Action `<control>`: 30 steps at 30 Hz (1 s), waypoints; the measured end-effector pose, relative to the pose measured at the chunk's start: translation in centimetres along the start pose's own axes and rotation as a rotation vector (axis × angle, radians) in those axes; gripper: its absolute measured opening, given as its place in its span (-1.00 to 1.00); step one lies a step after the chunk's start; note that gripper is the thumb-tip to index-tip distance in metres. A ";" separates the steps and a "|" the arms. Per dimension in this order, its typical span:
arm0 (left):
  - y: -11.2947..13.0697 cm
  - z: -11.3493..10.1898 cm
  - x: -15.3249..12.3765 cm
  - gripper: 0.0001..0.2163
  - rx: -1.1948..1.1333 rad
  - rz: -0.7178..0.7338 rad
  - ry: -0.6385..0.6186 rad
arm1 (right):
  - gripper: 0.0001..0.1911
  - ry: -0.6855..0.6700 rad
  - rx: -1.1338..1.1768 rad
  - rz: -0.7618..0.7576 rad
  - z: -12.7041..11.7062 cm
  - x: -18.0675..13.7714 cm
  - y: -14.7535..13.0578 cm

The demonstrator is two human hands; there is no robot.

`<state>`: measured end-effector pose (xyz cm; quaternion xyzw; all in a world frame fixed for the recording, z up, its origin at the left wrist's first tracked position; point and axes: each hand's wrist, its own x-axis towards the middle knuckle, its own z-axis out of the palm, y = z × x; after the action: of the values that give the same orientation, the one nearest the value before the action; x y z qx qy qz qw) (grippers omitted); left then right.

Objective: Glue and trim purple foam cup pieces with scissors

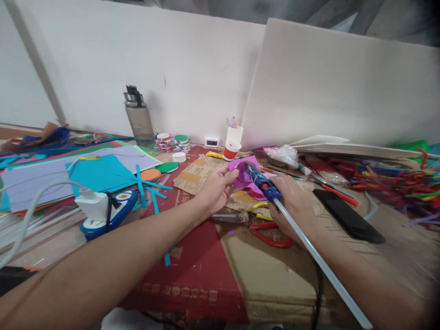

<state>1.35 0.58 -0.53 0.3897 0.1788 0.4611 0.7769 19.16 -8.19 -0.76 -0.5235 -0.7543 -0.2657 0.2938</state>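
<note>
My left hand [216, 189] pinches a purple paper piece [244, 173] above the table, thumb and fingers closed on its left edge. My right hand [292, 206] is wrapped round a blue hot glue gun [261, 182], whose nozzle points at the purple paper. A long clear glue stick [319, 263] juts from the gun's back toward me. Under the hands lie red-handled scissors [270, 236] and yellow paper scraps on brown cardboard [275, 275].
Coloured paper sheets [99, 176] and a white charger on a blue power strip [103, 211] lie at left. A grey water bottle [138, 117], tape rolls, cups [232, 149] stand by the wall. A black phone [347, 221] and pipe cleaners [392, 181] lie at right.
</note>
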 end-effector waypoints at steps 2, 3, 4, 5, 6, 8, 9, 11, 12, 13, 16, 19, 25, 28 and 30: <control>0.0 0.0 0.0 -0.82 -0.007 0.017 -0.001 | -0.66 0.008 -0.015 -0.002 0.0 0.0 0.1; 0.0 0.0 0.0 -0.82 -0.011 0.022 -0.001 | -0.69 0.011 -0.024 -0.002 0.0 0.0 0.1; 0.0 0.0 0.0 -0.82 -0.014 0.024 0.000 | -0.72 0.015 -0.032 -0.003 -0.1 -0.1 0.1; 0.0 0.0 0.0 -0.81 -0.015 0.022 0.003 | -0.74 0.015 -0.039 -0.003 -0.1 -0.1 0.1; 0.1 0.0 0.0 -0.80 -0.011 0.014 0.008 | -0.75 0.015 -0.043 -0.004 -0.1 -0.1 0.1; 0.2 -0.1 -0.1 -0.77 0.004 -0.011 0.019 | -0.75 0.006 -0.042 -0.008 0.0 -0.1 0.1; 0.3 -0.1 -0.1 -0.75 0.014 -0.024 0.022 | -0.75 -0.002 -0.041 -0.007 0.0 -0.1 0.1; 0.4 -0.3 0.0 -0.75 0.039 -0.049 0.016 | -0.74 -0.022 -0.041 -0.006 0.0 -0.1 0.1; 0.4 -0.3 0.0 -0.77 0.051 -0.058 0.011 | -0.75 -0.029 -0.039 -0.007 0.1 -0.1 0.1; 0.4 -0.4 0.1 -0.79 0.062 -0.066 0.008 | -0.75 -0.036 -0.035 -0.012 0.1 -0.1 0.0; 0.5 -0.5 0.3 -0.84 0.076 -0.092 0.025 | -0.77 -0.050 -0.004 -0.025 0.1 -0.2 -0.1; 0.5 -0.3 0.2 -0.89 0.069 -0.110 0.028 | -0.80 -0.065 0.023 -0.021 0.1 -0.2 -0.3; 0.2 -0.2 0.0 -0.80 0.062 -0.071 0.003 | -0.79 -0.047 -0.002 -0.018 0.0 -0.2 -0.3; -0.1 -0.5 0.2 -0.76 0.081 -0.036 0.012 | -0.76 -0.018 -0.021 0.010 0.1 -0.1 -0.2; -0.2 -0.7 0.3 -0.75 0.083 -0.012 0.017 | -0.77 0.007 -0.027 0.015 0.1 -0.1 -0.1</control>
<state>1.20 1.09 -1.11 0.4165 0.2068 0.4520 0.7612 19.05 -8.23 -0.94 -0.5322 -0.7458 -0.2752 0.2912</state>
